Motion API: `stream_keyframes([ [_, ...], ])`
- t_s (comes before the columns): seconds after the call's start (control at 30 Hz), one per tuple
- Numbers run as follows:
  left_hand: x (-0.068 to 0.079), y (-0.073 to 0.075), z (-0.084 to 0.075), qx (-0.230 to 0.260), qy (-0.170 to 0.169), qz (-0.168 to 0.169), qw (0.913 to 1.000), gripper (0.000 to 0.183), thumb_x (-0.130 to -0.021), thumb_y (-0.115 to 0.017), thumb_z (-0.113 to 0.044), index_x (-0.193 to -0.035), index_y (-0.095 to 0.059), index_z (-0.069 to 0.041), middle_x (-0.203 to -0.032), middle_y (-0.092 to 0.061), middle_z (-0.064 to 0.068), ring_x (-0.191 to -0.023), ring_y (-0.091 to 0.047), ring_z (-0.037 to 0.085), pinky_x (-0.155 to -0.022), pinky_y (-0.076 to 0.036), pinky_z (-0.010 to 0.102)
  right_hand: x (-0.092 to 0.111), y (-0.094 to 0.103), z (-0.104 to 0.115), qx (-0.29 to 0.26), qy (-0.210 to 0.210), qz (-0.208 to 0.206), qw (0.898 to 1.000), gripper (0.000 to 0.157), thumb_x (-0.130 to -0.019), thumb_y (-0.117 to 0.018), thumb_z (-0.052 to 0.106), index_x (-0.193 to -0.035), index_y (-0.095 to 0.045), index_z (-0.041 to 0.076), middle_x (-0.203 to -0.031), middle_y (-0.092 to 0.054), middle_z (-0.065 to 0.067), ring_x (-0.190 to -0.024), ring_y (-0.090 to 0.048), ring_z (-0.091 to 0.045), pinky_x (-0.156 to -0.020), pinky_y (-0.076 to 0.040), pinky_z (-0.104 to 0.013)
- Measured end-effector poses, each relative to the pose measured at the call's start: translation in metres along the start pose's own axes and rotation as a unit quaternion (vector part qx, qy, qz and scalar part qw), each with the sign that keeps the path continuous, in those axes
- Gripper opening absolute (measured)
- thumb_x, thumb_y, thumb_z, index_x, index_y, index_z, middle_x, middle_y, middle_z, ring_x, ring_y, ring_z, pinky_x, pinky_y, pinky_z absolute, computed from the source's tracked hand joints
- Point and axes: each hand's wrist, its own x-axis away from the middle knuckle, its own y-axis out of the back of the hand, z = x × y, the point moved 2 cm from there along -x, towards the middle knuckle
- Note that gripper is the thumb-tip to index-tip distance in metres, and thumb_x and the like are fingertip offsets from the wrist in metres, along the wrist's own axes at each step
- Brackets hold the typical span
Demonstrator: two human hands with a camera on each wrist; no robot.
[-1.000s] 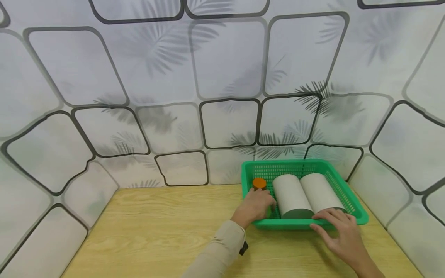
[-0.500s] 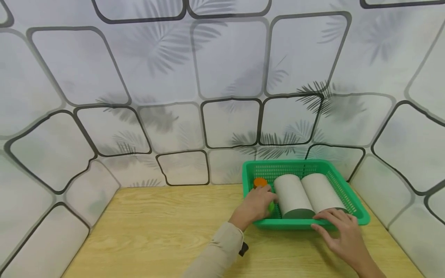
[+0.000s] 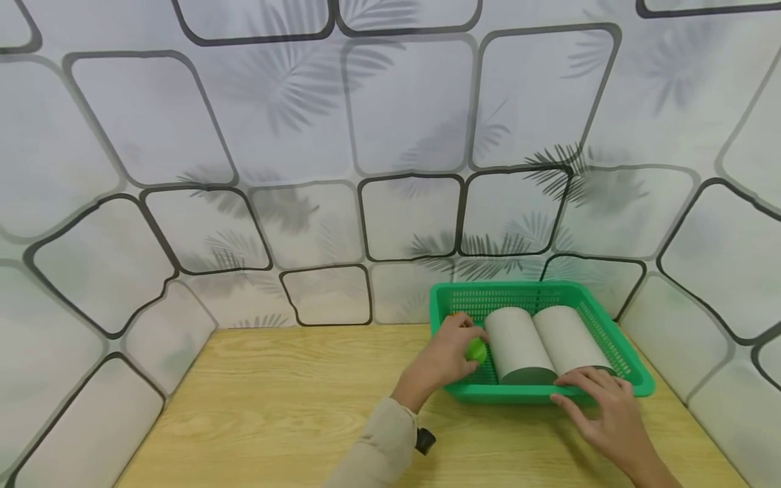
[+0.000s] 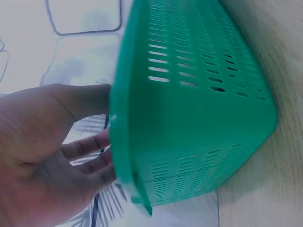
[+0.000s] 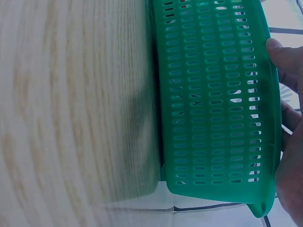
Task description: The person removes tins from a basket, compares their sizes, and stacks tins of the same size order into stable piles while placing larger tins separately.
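Green round piece [image 3: 476, 351]: inside basket [image 3: 506, 394], nine o'clock side; at three o'clock from nearer left hand [image 3: 445, 354], fingers pinching it. Long axis: I cannot tell. Right hand [image 3: 604, 415] grips basket rim, five o'clock.

Bare wooden tabletop [image 3: 274, 400] gave passage left of the green perforated plastic basket [image 3: 506, 394]; two white cylinders [image 3: 518, 342] blocked its middle and right.

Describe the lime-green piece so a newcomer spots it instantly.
Find the green basket on the wooden table; look toward its left end. The lime-green piece shows there, between thumb and fingers of the left hand. Its bright lime colour sets it apart from the white cylinders.
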Motion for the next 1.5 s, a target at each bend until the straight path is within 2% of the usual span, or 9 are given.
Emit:
stream_keyframes([
  [0.2, 0.011, 0.008, 0.004, 0.068, -0.035, -0.053, 0.9957, 0.041, -0.09, -0.08, -0.014, -0.13, -0.067, -0.014, -0.132, -0.055, 0.001, -0.118, -0.055, 0.015, -0.093, -0.05, 0.021, 0.0, 0.0, -0.001, 0.003, -0.004, 0.0, 1.0, 0.039, -0.065, -0.092, 0.006, -0.094, -0.074, 0.025, -0.098, -0.067, 0.011, -0.1, -0.055, -0.007, -0.077, -0.03, -0.045],
  [0.3, 0.018, 0.013, 0.006, 0.115, -0.055, -0.094, 0.9873, 0.041, -0.089, -0.081, -0.011, -0.128, -0.069, -0.011, -0.131, -0.057, 0.002, -0.115, -0.057, 0.015, -0.09, -0.05, 0.019, 0.001, -0.001, 0.0, 0.004, -0.007, 0.003, 1.0, 0.039, -0.066, -0.092, 0.006, -0.094, -0.074, 0.025, -0.098, -0.067, 0.01, -0.1, -0.055, -0.006, -0.077, -0.03, -0.046],
  [0.5, 0.034, 0.021, 0.011, 0.175, -0.073, -0.157, 0.9692, 0.041, -0.09, -0.081, -0.013, -0.13, -0.069, -0.009, -0.134, -0.058, 0.005, -0.121, -0.058, 0.015, -0.095, -0.05, 0.02, 0.001, -0.001, -0.001, 0.008, -0.013, 0.008, 1.0, 0.038, -0.066, -0.091, 0.005, -0.095, -0.074, 0.024, -0.099, -0.067, 0.011, -0.1, -0.054, -0.004, -0.078, -0.03, -0.048],
  [0.67, 0.047, 0.027, 0.016, 0.198, -0.05, -0.188, 0.9607, 0.041, -0.09, -0.081, -0.012, -0.129, -0.071, -0.007, -0.131, -0.06, 0.008, -0.117, -0.06, 0.017, -0.093, -0.053, 0.023, 0.002, -0.003, -0.003, 0.006, -0.016, 0.008, 1.0, 0.039, -0.066, -0.091, 0.004, -0.095, -0.074, 0.024, -0.099, -0.067, 0.012, -0.101, -0.053, -0.002, -0.078, -0.03, -0.049],
  [0.8, 0.058, 0.028, 0.024, 0.219, -0.029, -0.209, 0.9528, 0.042, -0.087, -0.083, -0.012, -0.127, -0.072, -0.004, -0.126, -0.064, 0.005, -0.115, -0.062, 0.018, -0.093, -0.054, 0.025, 0.002, -0.004, -0.002, 0.003, -0.016, 0.011, 1.0, 0.04, -0.067, -0.091, 0.004, -0.096, -0.074, 0.025, -0.1, -0.067, 0.012, -0.101, -0.053, -0.002, -0.079, -0.03, -0.05],
  [1.07, 0.07, 0.029, 0.042, 0.276, -0.025, -0.253, 0.9269, 0.042, -0.086, -0.085, -0.008, -0.125, -0.072, -0.001, -0.126, -0.064, 0.008, -0.115, -0.064, 0.024, -0.093, -0.057, 0.035, 0.0, -0.002, -0.002, 0.008, -0.009, 0.005, 1.0, 0.042, -0.066, -0.092, 0.005, -0.096, -0.074, 0.029, -0.098, -0.067, 0.012, -0.1, -0.053, -0.002, -0.077, -0.03, -0.047],
  [1.27, 0.076, 0.032, 0.054, 0.334, -0.016, -0.26, 0.9057, 0.044, -0.086, -0.084, -0.008, -0.127, -0.071, -0.002, -0.128, -0.061, 0.006, -0.115, -0.064, 0.024, -0.096, -0.056, 0.038, 0.0, 0.0, -0.003, 0.011, -0.011, 0.007, 1.0, 0.04, -0.066, -0.092, 0.004, -0.096, -0.075, 0.025, -0.099, -0.066, 0.014, -0.099, -0.052, 0.001, -0.077, -0.031, -0.046],
  [1.4, 0.082, 0.033, 0.066, 0.333, 0.003, -0.275, 0.9018, 0.045, -0.083, -0.087, -0.007, -0.125, -0.073, -0.005, -0.127, -0.062, 0.005, -0.119, -0.062, 0.023, -0.1, -0.053, 0.039, 0.001, -0.001, -0.002, 0.012, -0.012, 0.005, 1.0, 0.042, -0.066, -0.092, 0.005, -0.097, -0.075, 0.027, -0.099, -0.065, 0.015, -0.1, -0.051, 0.002, -0.076, -0.03, -0.046],
  [1.5, 0.086, 0.033, 0.077, 0.321, 0.021, -0.292, 0.9006, 0.045, -0.082, -0.088, -0.008, -0.125, -0.073, -0.007, -0.128, -0.064, 0.005, -0.12, -0.062, 0.025, -0.1, -0.053, 0.044, 0.002, -0.002, -0.001, 0.012, -0.013, 0.005, 1.0, 0.043, -0.066, -0.092, 0.005, -0.097, -0.074, 0.029, -0.099, -0.066, 0.014, -0.099, -0.051, 0.002, -0.076, -0.03, -0.046],
])
